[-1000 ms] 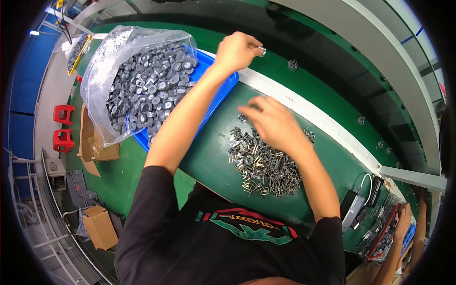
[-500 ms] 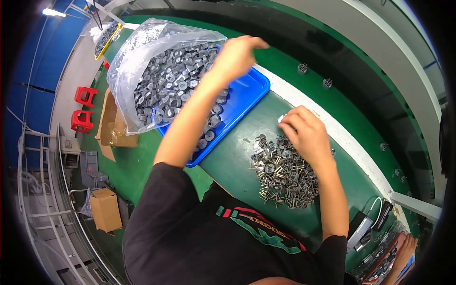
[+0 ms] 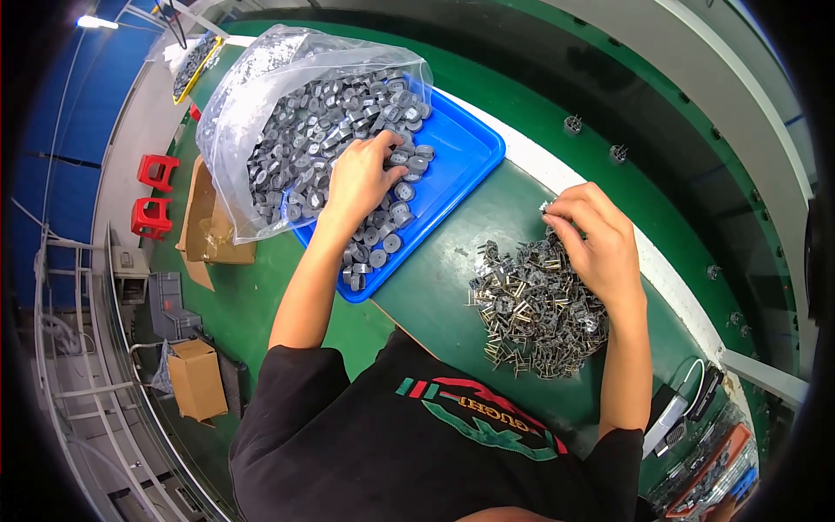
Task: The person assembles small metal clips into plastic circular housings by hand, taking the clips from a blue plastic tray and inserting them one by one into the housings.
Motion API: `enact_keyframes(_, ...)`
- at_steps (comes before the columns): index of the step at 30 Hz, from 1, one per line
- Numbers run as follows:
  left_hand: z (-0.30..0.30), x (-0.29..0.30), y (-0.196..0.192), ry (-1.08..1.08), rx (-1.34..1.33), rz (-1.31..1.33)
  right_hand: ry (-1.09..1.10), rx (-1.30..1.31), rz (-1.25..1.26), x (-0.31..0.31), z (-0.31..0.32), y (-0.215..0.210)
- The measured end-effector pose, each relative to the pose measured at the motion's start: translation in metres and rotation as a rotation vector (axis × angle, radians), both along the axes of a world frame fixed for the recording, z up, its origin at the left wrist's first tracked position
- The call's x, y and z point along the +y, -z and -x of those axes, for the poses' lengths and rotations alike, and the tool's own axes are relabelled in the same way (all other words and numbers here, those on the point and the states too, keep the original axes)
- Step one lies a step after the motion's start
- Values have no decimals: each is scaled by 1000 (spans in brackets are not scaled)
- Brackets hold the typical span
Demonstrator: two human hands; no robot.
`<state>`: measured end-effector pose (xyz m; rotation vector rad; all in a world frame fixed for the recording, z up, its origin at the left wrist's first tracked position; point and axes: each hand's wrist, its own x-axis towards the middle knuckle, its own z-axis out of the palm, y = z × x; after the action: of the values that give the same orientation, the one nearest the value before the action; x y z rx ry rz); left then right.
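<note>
My left hand (image 3: 358, 181) is over the blue tray (image 3: 465, 157), its thumb and forefinger apart among grey round plastic caps (image 3: 317, 143). Many of these caps spill from a clear plastic bag (image 3: 233, 113) lying across the tray. My right hand (image 3: 604, 248) is closed in a pinch above the far side of a heap of black plug inserts with brass pins (image 3: 539, 309). A small whitish piece (image 3: 545, 207) shows at its fingertips; its exact kind is too small to tell.
Beyond the white table edge (image 3: 531, 165) runs a green belt with several small pinned parts (image 3: 572, 124) on it. A white device with a cable (image 3: 665, 422) stands at the right. An open carton (image 3: 217, 235) and red stools (image 3: 151, 217) are at the left.
My left hand has come down and nearer, from above the tray's far side onto the caps. My right hand has shifted slightly right, still pinching. The parts on the belt have moved right.
</note>
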<state>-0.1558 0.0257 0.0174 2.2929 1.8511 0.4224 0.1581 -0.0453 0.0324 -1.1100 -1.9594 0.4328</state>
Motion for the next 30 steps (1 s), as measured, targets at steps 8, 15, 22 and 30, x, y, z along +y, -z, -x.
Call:
enact_keyframes(8,-8,-26,-20,37,-316,-92,-28,82,93,-6,10,-1)
enact_keyframes(15,-55,-45,-35,329,-1233,603,-135,389,10,-13,30,-8)
enact_keyframes(22,-101,-50,-30,184,-1773,841,-182,350,54,-18,20,-15)
enact_keyframes(30,-112,-56,-43,106,-1596,930,5,213,-142,-14,2,-29)
